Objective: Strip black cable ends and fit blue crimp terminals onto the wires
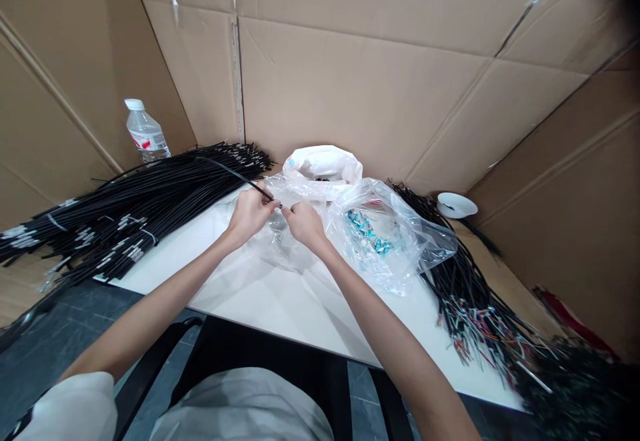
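The cable (235,172) slants over the worktop (270,298): the left hand (250,213) pinches it near its tip, the right hand (304,222) pinches just there (on what, I cannot tell). Probably light and springy; grip close to the end.

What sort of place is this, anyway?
Likely a cable workbench, perhaps in a workshop: the left hand holds a black cable, bundles of similar ones lie to the left, and coloured wire ends show to the right.
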The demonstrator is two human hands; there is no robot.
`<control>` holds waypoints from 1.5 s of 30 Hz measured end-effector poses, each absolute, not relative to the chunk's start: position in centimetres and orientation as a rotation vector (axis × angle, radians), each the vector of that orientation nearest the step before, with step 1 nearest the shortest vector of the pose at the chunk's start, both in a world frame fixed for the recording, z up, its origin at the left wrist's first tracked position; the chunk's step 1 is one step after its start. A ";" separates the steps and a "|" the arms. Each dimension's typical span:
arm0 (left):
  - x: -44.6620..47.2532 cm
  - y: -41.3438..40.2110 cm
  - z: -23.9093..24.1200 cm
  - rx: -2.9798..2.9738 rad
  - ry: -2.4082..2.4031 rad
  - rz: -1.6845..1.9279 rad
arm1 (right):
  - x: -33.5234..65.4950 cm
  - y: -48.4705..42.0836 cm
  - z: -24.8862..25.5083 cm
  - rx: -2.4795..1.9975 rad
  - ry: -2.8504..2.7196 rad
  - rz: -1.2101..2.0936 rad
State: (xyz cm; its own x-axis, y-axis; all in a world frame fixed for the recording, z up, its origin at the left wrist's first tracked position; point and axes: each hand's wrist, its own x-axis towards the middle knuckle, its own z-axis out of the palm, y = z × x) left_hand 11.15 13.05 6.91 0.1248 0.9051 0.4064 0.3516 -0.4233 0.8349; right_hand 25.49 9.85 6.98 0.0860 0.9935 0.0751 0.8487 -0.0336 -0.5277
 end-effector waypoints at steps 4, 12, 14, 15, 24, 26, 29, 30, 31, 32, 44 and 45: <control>11.1 13.4 6.6 1.833 1.211 1.279 | 25.4 10.0 6.7 -1.928 -1.766 0.481; 11.1 13.6 6.8 1.706 1.180 1.299 | 26.2 10.7 5.6 -1.795 -1.666 0.624; 11.2 13.4 7.1 1.676 1.177 1.307 | 26.4 10.9 5.2 -1.751 -1.636 0.655; 11.2 13.3 7.3 1.660 1.176 1.311 | 26.4 10.9 5.1 -1.728 -1.621 0.668; 11.8 12.8 8.1 1.555 1.157 1.325 | 26.0 10.6 5.1 -1.605 -1.486 0.724; 11.8 12.9 8.0 1.544 1.152 1.324 | 26.0 10.5 5.2 -1.599 -1.473 0.732; 11.8 13.0 7.9 1.534 1.148 1.324 | 26.0 10.5 5.2 -1.599 -1.463 0.735; 11.8 13.1 7.8 1.532 1.147 1.324 | 26.0 10.5 5.3 -1.601 -1.461 0.733; 11.8 13.1 7.8 1.529 1.147 1.324 | 26.0 10.4 5.3 -1.606 -1.459 0.731; 11.8 13.1 7.8 1.527 1.147 1.324 | 26.0 10.4 5.3 -1.612 -1.457 0.729; 11.8 12.9 8.2 1.522 1.141 1.311 | 26.1 9.7 5.6 -1.625 -1.444 0.701; 11.8 12.9 8.2 1.523 1.141 1.310 | 26.1 9.8 5.6 -1.619 -1.440 0.702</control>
